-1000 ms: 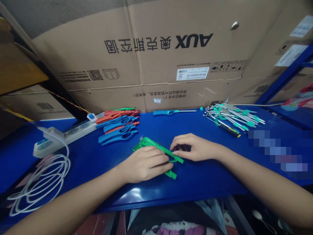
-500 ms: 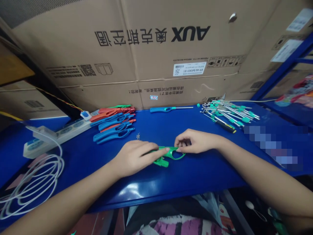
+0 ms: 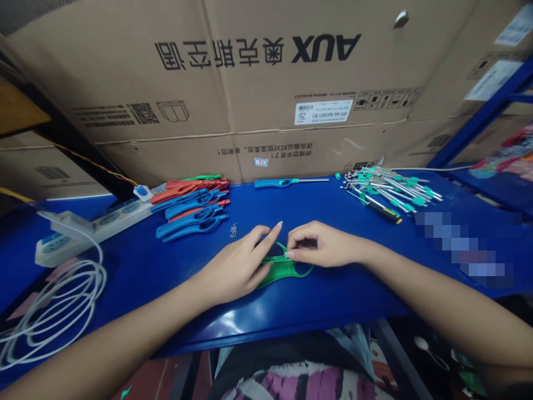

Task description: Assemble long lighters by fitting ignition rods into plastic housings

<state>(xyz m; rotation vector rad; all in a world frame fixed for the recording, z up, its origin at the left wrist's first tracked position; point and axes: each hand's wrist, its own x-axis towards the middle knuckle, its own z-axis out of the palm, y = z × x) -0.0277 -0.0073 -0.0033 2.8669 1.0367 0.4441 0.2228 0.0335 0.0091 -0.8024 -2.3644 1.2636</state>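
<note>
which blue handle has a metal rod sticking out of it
The lone blue handle lying near the cardboard box: a metal rod extends rightward from it. The other blue handles, piled at left, show none.

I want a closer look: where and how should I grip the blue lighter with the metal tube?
Take the lighter by its broad left handle, probably best from the near side and above: it lies flat, the thin tube pointing right and the carton close behind.

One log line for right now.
left hand: holding green handle parts | right hand: at same parts | blue and red handles: back left | metal rods: back right
</note>
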